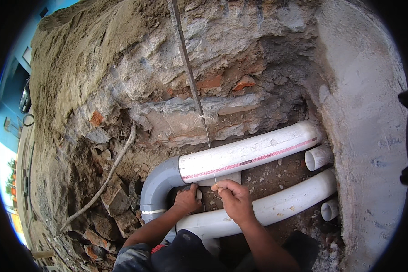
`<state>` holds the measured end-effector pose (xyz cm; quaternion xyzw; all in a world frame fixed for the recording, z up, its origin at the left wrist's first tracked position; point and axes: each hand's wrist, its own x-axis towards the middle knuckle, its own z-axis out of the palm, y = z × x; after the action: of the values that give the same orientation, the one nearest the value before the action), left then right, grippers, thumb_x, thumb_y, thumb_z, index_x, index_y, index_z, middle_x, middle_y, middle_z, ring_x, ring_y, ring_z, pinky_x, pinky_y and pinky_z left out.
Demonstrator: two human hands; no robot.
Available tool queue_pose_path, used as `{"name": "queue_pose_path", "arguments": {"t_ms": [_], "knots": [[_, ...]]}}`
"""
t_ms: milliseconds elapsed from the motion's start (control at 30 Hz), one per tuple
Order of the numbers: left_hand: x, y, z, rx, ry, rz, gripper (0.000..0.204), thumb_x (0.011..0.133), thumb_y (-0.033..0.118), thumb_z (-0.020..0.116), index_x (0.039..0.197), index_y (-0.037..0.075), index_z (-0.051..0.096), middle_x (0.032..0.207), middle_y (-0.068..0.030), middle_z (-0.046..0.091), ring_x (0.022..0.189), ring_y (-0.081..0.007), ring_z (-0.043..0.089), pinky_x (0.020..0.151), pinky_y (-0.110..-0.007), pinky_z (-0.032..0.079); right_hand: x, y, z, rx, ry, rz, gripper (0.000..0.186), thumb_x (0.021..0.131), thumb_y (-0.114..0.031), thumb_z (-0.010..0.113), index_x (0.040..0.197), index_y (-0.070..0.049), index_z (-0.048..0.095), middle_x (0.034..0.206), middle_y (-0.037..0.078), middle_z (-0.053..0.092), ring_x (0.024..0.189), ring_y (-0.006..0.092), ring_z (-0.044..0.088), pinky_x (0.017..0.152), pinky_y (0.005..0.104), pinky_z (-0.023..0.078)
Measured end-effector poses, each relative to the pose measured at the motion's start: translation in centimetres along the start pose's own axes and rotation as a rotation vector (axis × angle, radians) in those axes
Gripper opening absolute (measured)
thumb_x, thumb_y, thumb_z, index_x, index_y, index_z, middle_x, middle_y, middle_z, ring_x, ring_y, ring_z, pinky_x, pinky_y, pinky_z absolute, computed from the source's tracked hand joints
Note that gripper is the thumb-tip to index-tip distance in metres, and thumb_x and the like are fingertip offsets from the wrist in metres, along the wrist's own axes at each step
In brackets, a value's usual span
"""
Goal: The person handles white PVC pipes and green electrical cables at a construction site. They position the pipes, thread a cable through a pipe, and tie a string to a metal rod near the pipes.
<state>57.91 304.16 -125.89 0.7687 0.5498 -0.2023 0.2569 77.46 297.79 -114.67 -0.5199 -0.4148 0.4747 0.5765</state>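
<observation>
My right hand (233, 199) is closed in a pinch on a thin pale string (215, 174) between thumb and forefinger. The string runs up across the white pipe with a red stripe (249, 156) towards a long narrow rod (186, 56), which has a pale tie (203, 117) knotted round it. My left hand (188, 200) is curled just below the pipe, beside the grey elbow (156, 181). A small white rounded object (198, 194) shows at its fingers; its kind is not clear. Below both hands lies a second white pipe (276, 204).
A rough earth wall (136, 68) with brick bits rises ahead. On the right stands a grey plastered wall (362, 127), with two short white pipe stubs (318, 157) beside it. Broken rubble (115, 199) and a bent root-like stick (109, 179) lie at left.
</observation>
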Motion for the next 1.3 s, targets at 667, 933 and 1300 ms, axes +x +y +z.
{"name": "queue_pose_path", "arguments": {"t_ms": [667,933,1300], "knots": [[-34.9,11.0,-29.9,-0.680,0.054,0.229,0.043,0.076,0.031,0.084,0.099,-0.002,0.069,0.078,-0.0133,0.071,0.072,-0.0157,0.067,0.070,-0.032,0.054,-24.0,-27.0,-2.1,0.141,0.440,0.852,0.015,0.095,-0.009,0.058,0.097,-0.002,0.070,0.065,-0.003,0.053,0.050,0.0044,0.044,0.045,0.0235,0.034],[-48.7,19.7,-31.4,-0.379,-0.333,0.645,0.030,0.093,0.026,0.056,0.117,0.008,0.058,0.076,-0.0261,0.066,0.074,-0.0444,0.066,0.066,-0.053,0.053,-33.9,-42.3,-0.7,-0.080,0.480,0.875,0.018,0.092,-0.012,0.061,0.099,-0.001,0.073,0.087,0.009,0.071,0.078,0.0133,0.065,0.074,0.0290,0.051],[-52.6,29.6,-29.2,0.175,-0.528,1.315,0.024,0.090,0.028,0.055,0.093,0.009,0.070,0.089,-0.0216,0.070,0.087,-0.0453,0.067,0.079,-0.055,0.053,-43.3,-50.1,0.1,-0.462,0.558,0.707,0.021,0.086,-0.024,0.059,0.094,-0.012,0.074,0.085,0.011,0.072,0.081,0.0245,0.068,0.075,0.0372,0.052]]}}
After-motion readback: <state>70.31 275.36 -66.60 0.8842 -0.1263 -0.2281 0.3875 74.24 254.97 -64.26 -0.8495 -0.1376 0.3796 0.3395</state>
